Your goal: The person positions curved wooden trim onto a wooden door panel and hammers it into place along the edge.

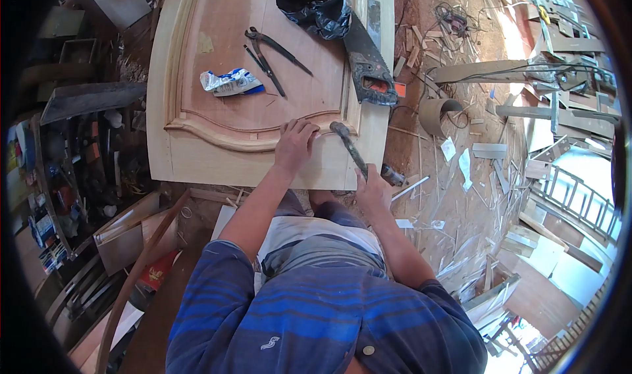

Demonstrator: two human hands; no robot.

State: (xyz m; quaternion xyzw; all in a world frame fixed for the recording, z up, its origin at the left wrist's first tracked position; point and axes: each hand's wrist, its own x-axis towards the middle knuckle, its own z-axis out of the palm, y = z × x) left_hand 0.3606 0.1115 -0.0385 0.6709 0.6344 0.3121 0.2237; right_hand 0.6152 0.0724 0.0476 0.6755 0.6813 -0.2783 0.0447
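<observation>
A pale wooden door panel [217, 166] with curved moulding [217, 136] lies before me. My right hand [375, 191] is wrapped round the handle of a hammer [353, 151]. The hammer's head is near the moulding's lower right corner, just right of my left hand [296, 142]. The fingers of my left hand are bent and pressed together at the moulding; what they pinch is too small to name. Farther up the panel lie black pincers [284, 51] and a crumpled blue and white packet [230, 82].
A handsaw [370, 68] and a black plastic bag [315, 7] rest on the panel's right side. Wood scraps, a curved brown piece [432, 119] and tangled wire [454, 20] lie on the dirt floor. Shelving [49, 176] with assorted items stands at left.
</observation>
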